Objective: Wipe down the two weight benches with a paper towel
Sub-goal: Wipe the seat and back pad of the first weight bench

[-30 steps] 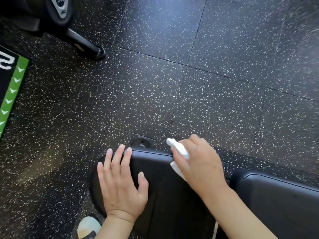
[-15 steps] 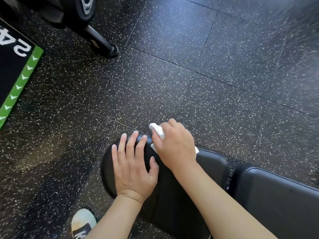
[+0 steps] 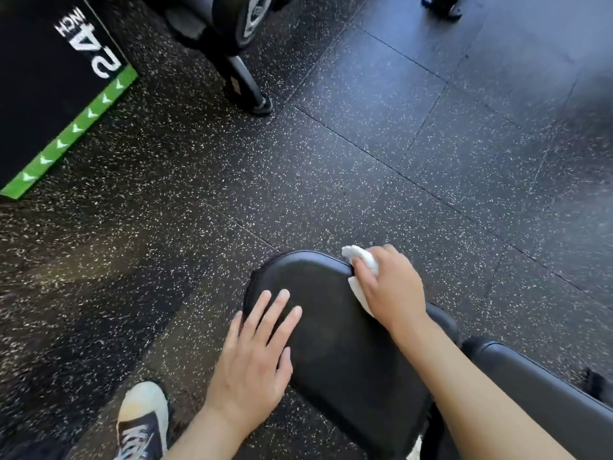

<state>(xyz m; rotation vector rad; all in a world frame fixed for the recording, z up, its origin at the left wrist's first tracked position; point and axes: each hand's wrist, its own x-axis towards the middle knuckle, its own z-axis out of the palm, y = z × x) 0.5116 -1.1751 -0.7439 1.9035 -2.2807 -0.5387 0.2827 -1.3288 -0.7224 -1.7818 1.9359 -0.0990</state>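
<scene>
Right hand grips paper towel — left hand flat on bench seat.

Left hand flat, fingers straight; right hand curled, gripping.

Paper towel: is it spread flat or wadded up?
Wadded. The towel is a crumpled lump in the right hand, bunched ends poking out above and below the fingers, pressed on the seat pad edge.

Bright, even light falls from the upper right, washing the floor there to a pale sheen. The pad shows soft glare. Lower left lies dimmer and smeared with motion blur; edges bend from the wide lens.
</scene>
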